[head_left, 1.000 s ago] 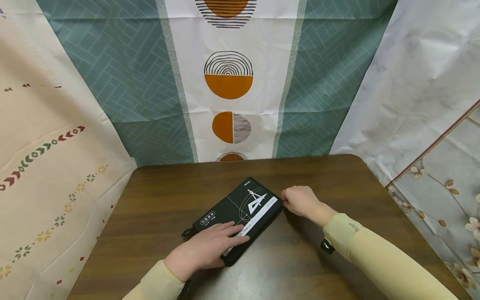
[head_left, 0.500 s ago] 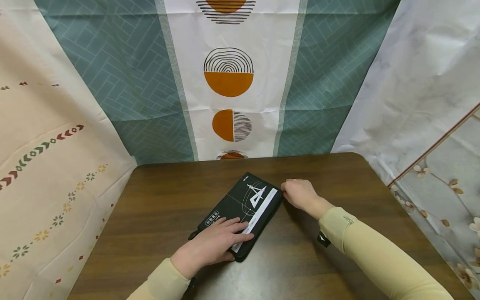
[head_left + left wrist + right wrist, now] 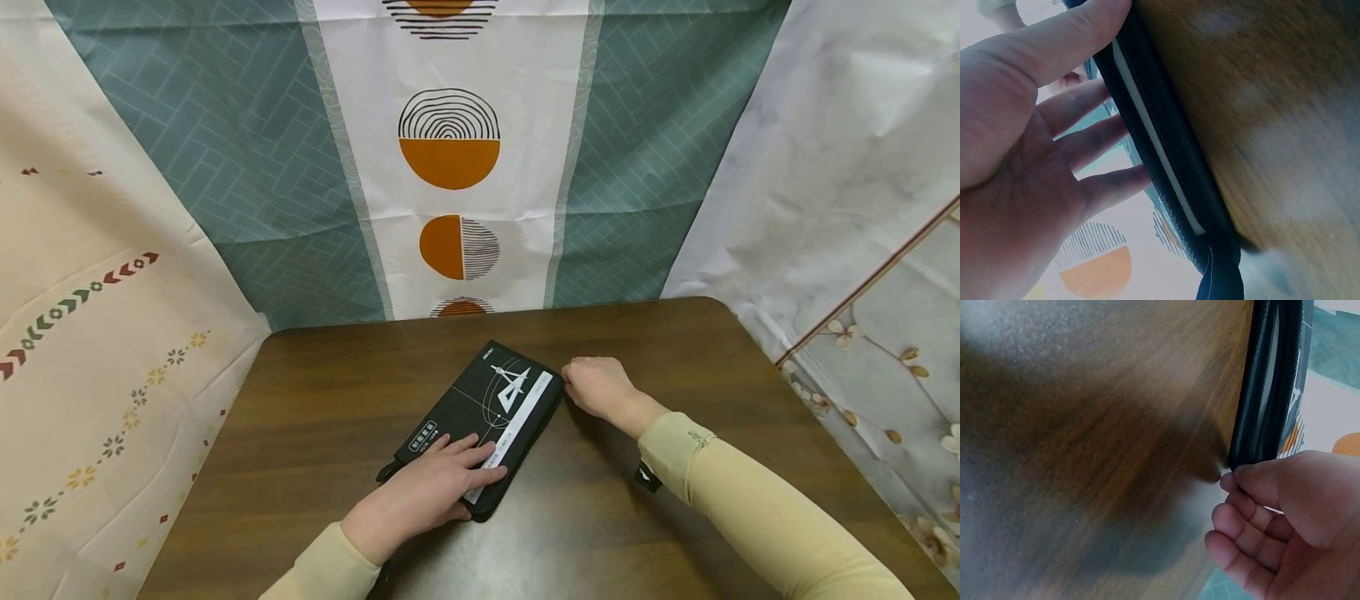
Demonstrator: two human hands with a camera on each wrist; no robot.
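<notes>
A black zippered case [image 3: 461, 404] with a printed compass and set square lies slanted on the wooden table. My left hand [image 3: 420, 492] rests spread on its near part, fingers fairly straight on the cover and thumb against the near side. In the left wrist view, a pale strip shows in the parted zipper [image 3: 1154, 134] beside a fabric loop [image 3: 1222, 275]. At the far right corner, my right hand [image 3: 600, 386] pinches with thumb and index finger. The zipper teeth [image 3: 1264, 394] stand apart up to those fingertips, which hide the zipper pull.
The brown table [image 3: 315, 400] extends around the case. A patterned green and white cloth [image 3: 465, 175] hangs behind its far edge. Printed cloths hang at the left [image 3: 112, 333] and right [image 3: 825, 208].
The case has shifted slightly away and turned a little counterclockwise. My left hand has moved rightward with it, while my right hand has stayed at the corner. The head view has shifted slightly.
</notes>
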